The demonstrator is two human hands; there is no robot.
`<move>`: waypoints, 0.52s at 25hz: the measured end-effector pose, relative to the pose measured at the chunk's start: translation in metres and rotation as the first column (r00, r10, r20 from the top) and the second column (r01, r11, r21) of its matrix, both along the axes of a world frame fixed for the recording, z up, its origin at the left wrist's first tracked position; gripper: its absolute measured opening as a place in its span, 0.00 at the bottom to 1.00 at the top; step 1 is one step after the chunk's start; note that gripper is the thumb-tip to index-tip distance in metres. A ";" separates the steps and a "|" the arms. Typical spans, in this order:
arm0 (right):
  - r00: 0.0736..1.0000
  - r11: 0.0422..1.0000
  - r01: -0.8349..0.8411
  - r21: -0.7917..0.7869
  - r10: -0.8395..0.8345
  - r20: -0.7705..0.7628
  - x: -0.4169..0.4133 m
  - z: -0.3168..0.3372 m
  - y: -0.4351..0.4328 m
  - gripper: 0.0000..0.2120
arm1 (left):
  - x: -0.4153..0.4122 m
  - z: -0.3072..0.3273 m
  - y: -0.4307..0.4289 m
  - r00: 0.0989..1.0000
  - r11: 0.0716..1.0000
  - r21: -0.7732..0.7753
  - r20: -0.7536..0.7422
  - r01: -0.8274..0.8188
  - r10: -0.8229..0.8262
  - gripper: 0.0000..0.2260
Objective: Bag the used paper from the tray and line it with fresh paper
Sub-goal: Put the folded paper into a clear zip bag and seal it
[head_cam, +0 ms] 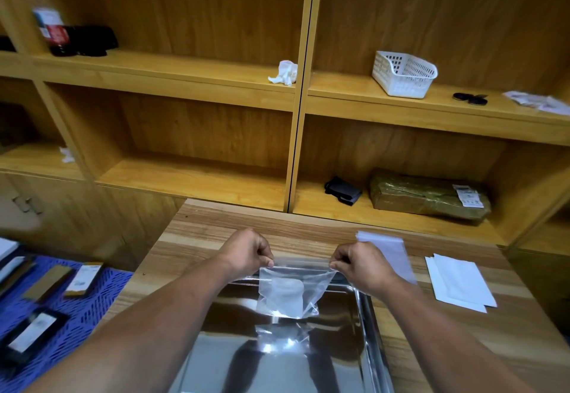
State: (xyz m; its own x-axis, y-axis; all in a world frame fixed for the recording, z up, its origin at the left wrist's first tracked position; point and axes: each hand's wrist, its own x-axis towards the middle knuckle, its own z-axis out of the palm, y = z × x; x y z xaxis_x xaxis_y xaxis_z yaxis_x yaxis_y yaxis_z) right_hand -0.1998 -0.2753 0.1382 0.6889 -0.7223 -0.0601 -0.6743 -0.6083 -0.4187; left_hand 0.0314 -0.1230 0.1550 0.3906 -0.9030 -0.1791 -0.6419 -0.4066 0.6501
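Hands: left hand [246,250] and right hand [364,264] each pinch 1 top corner of the bag [291,292].
Bag: hangs over the tray [367,315], wad of paper [287,295] inside.
Fresh sheets [461,283]: on the tabletop [185,244], nearer the right hand.

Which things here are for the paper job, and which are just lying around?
For the job:
clear bag with white paper inside, pinched by left hand and right hand
metal tray
fresh white sheets

Just lying about:
white basket
crumpled tissue
wrapped parcel
bottle
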 end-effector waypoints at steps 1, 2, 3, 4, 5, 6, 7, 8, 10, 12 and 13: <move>1.000 1.000 0.001 0.002 -0.001 0.003 -0.001 0.000 0.000 0.08 | 0.000 0.001 0.000 1.000 1.000 0.004 0.002 0.004 -0.004 0.07; 1.000 1.000 -0.006 -0.004 0.006 0.005 -0.001 0.000 0.001 0.08 | 0.000 0.001 -0.001 1.000 1.000 0.007 0.010 0.013 -0.013 0.05; 1.000 1.000 -0.015 -0.017 0.015 0.008 -0.001 0.001 0.001 0.07 | 0.000 0.002 -0.001 0.999 1.000 0.010 0.023 0.027 -0.027 0.04; 1.000 0.999 -0.023 -0.029 0.024 0.015 -0.001 0.001 0.002 0.06 | 0.000 0.003 -0.002 0.999 0.999 0.012 0.035 0.039 -0.039 0.04; 0.999 0.999 -0.029 -0.031 0.030 0.028 0.000 0.002 0.003 0.04 | 0.001 0.004 -0.002 0.998 0.999 0.012 0.038 0.044 -0.044 0.04; 0.999 0.999 -0.031 -0.024 0.032 0.040 0.000 0.002 0.003 0.04 | 0.002 0.005 -0.001 0.999 0.999 0.013 0.031 0.041 -0.042 0.04; 0.999 0.999 -0.028 -0.018 0.029 0.045 0.000 0.003 0.003 0.04 | 0.003 0.006 -0.001 0.999 0.999 0.013 0.021 0.038 -0.038 0.05; 0.999 1.000 -0.022 -0.017 0.023 0.040 -0.001 0.004 0.003 0.04 | 0.003 0.006 -0.001 0.999 0.999 0.012 0.015 0.037 -0.037 0.06; 1.000 0.998 -0.012 -0.059 0.011 -0.014 -0.002 0.005 0.003 0.05 | 0.001 0.007 -0.003 0.998 0.999 0.007 0.027 0.050 -0.050 0.06; 0.998 0.993 -0.028 -0.111 0.020 -0.067 0.002 0.006 0.007 0.13 | -0.003 0.009 -0.005 0.996 0.998 -0.005 0.057 0.069 -0.069 0.05; 0.997 0.994 -0.042 -0.097 0.036 -0.062 0.006 0.006 0.011 0.20 | -0.005 0.011 -0.007 0.994 0.996 -0.012 0.071 0.083 -0.082 0.04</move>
State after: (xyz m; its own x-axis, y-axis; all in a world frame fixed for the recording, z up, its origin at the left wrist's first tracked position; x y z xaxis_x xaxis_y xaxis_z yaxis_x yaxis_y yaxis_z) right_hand -0.1939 -0.2641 0.1446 0.7138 -0.6996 -0.0324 -0.6717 -0.6706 -0.3149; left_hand 0.0265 -0.1297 0.1656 0.3260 -0.9349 -0.1403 -0.7170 -0.3412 0.6078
